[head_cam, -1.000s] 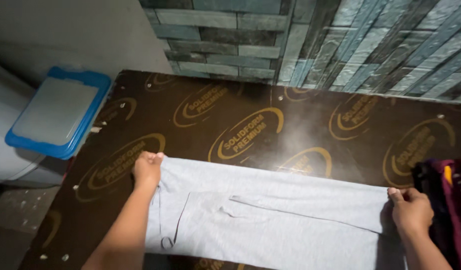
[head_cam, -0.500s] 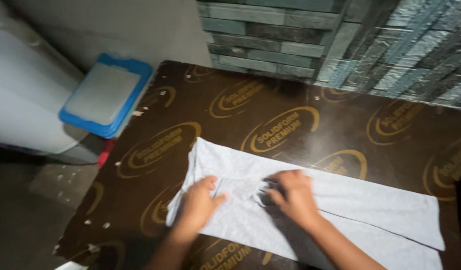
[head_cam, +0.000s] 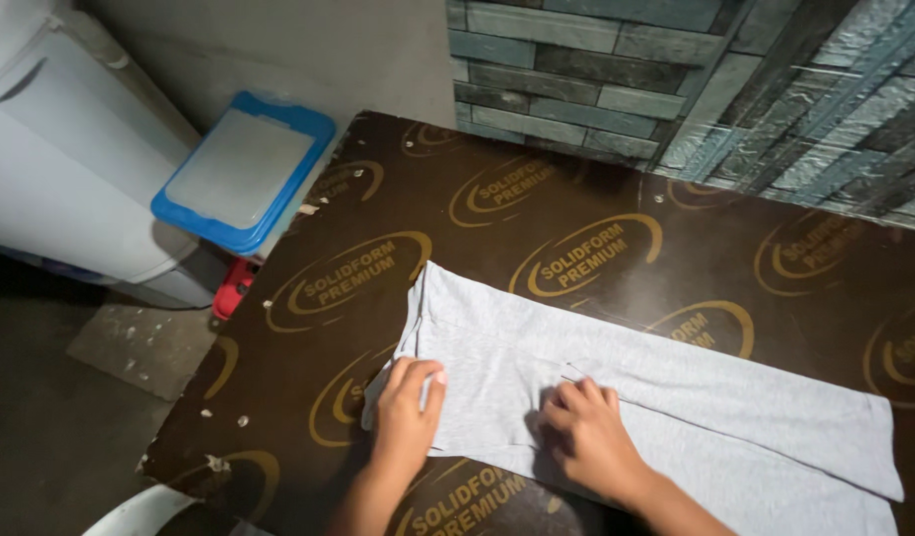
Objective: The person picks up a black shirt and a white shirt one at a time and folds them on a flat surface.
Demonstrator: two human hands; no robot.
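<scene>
Grey-green stone cladding (head_cam: 696, 89) backs a dark brown board table (head_cam: 596, 199) patterned with gold ovals, its near left edge chipped pale in spots. Spread flat across it lies a light grey garment (head_cam: 676, 397) (trousers, by the look of the two long panels), waistband end toward the left, legs running off to the lower right. Both hands press down on its left part: the left hand (head_cam: 408, 417) flat with fingers together near the garment's left edge, the right hand (head_cam: 586, 437) palm down beside the seam, fingers slightly curled on the cloth; neither grips anything. Off the table's left corner sits a blue-rimmed tub lid (head_cam: 244, 171) against a white appliance (head_cam: 60, 149), with something small and red (head_cam: 234, 288) below.
</scene>
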